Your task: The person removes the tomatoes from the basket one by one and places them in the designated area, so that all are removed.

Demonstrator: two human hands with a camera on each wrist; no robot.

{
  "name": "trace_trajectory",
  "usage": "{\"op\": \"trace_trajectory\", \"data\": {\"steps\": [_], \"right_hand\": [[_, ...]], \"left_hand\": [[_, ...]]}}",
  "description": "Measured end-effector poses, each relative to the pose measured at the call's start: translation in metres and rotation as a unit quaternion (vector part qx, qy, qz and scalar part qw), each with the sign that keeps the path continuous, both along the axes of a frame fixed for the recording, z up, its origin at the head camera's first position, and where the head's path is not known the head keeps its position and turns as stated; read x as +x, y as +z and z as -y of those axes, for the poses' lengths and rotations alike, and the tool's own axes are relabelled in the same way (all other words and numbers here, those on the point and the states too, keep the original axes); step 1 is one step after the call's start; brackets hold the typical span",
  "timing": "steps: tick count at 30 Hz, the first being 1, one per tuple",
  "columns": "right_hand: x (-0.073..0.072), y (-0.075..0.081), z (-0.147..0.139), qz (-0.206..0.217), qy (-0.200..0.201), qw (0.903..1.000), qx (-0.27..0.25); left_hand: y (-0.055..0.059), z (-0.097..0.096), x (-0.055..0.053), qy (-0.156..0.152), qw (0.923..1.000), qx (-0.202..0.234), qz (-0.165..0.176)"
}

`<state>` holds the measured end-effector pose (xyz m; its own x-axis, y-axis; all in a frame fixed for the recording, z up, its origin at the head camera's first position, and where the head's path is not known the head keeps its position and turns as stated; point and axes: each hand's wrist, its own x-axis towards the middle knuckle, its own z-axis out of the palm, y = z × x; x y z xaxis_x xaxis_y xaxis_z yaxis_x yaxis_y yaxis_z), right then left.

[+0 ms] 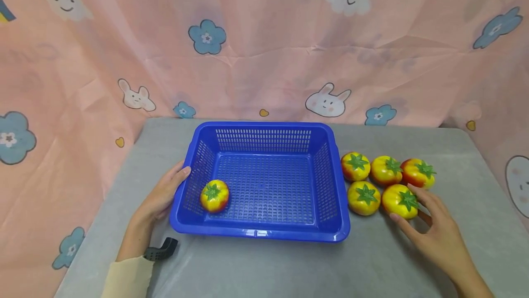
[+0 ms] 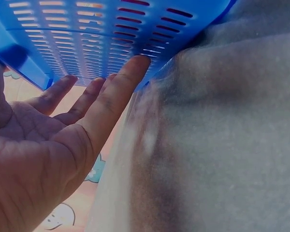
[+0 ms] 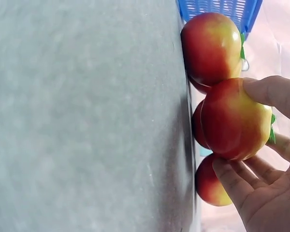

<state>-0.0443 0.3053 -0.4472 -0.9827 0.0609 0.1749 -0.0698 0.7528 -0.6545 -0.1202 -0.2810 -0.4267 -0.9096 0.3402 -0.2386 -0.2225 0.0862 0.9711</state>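
Observation:
A blue plastic basket (image 1: pixel 258 236) with slotted walls stands in the middle of the table. My left hand (image 1: pixel 165 192) holds its left side, thumb over the rim and fingers against the outer wall (image 2: pixel 104 34). One yellow-and-red toy tomato (image 1: pixel 214 196) with a green star-shaped top lies inside at the left. To the right of the basket, my right hand (image 1: pixel 440 233) grips another tomato (image 1: pixel 397 200) between thumb and fingertips. In the right wrist view this tomato (image 3: pixel 232 121) shows its red side, with the thumb on one side and fingers on the other.
Several more tomatoes sit close together right of the basket: one at the front (image 1: pixel 363 198), and a back row with a left one (image 1: pixel 354 165), a middle one (image 1: pixel 385 170) and a right one (image 1: pixel 416 173). A pink printed curtain (image 1: pixel 256 68) hangs behind the grey table (image 1: pixel 264 270).

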Motion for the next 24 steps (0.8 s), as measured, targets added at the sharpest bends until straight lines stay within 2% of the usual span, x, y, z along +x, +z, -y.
{"op": "trace_trajectory", "data": {"steps": [11, 20, 24], "right_hand": [[-0.0009, -0.0048, 0.0, 0.01, 0.011, 0.9999, 0.005], [-0.0008, -0.0042, 0.0014, 0.039, 0.006, 0.999, 0.02], [-0.0011, -0.0044, 0.0019, 0.03, 0.01, 0.9994, 0.011]], "left_hand": [[-0.002, 0.0011, 0.0, -0.002, 1.0, 0.0, 0.0], [-0.0019, 0.0014, -0.0019, -0.004, 0.9999, -0.01, 0.003], [-0.0026, 0.001, -0.0028, -0.008, 0.9999, -0.013, 0.001]]}}
